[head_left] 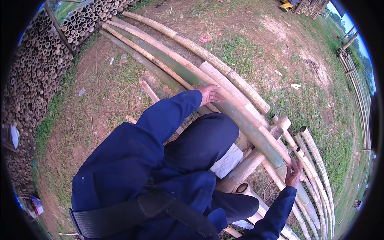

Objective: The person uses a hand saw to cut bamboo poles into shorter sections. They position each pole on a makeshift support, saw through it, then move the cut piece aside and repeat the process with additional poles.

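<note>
Both of my hands are on a long pale bamboo pole (249,117) that lies against a thick green bamboo pole (262,145). My left hand (209,94) reaches across the green pole, its fingers closed against the pale one; the pole partly hides the fingertips. Farther down to the right, my right hand (294,173) has its fingers curled round the pale pole near its lower end. Just beyond these lie a shorter, wider pale bamboo piece (224,83) and a long mottled bamboo pole (196,48). A thinner yellowish bamboo pole (150,58) runs along the near side.
Beneath the poles is a wooden support (245,170) with an upright post (281,125), beside a grey stone block (227,161) by my knee. Several thinner bamboo poles (320,160) fan out at right. Stacked cut bamboo (40,76) stands left, and grassy dirt ground (256,48) spreads beyond.
</note>
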Demonstrator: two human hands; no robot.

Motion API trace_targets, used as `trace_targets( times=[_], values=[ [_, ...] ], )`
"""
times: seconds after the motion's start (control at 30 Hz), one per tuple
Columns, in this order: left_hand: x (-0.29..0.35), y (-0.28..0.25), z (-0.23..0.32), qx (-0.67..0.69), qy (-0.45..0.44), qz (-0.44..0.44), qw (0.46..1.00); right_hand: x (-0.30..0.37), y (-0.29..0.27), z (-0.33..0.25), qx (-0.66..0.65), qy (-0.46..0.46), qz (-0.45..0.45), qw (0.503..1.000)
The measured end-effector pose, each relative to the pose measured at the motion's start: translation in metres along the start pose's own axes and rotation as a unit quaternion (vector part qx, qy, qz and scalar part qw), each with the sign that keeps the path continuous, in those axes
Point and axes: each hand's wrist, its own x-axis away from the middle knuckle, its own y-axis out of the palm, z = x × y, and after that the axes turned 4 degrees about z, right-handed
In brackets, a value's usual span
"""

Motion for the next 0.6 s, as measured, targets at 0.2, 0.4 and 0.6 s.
trace_targets(
  times=[0.2, 0.4, 0.6],
  values=[
    [-0.005, -0.001, -0.006, 0.012, -0.038, -0.035, 0.999, 0.001, -0.002, 0.008, -0.006, -0.026, -0.006, 1.000],
    [-0.013, -0.003, -0.029, 0.014, -0.047, 0.026, 0.998, 0.014, 0.020, 0.009, 0.001, 0.080, -0.120, 0.990],
    [-0.003, -0.008, -0.022, -0.073, -0.173, 0.047, 0.981, -0.001, 0.060, 0.016, -0.019, 0.033, -0.111, 0.993]
  ],
)
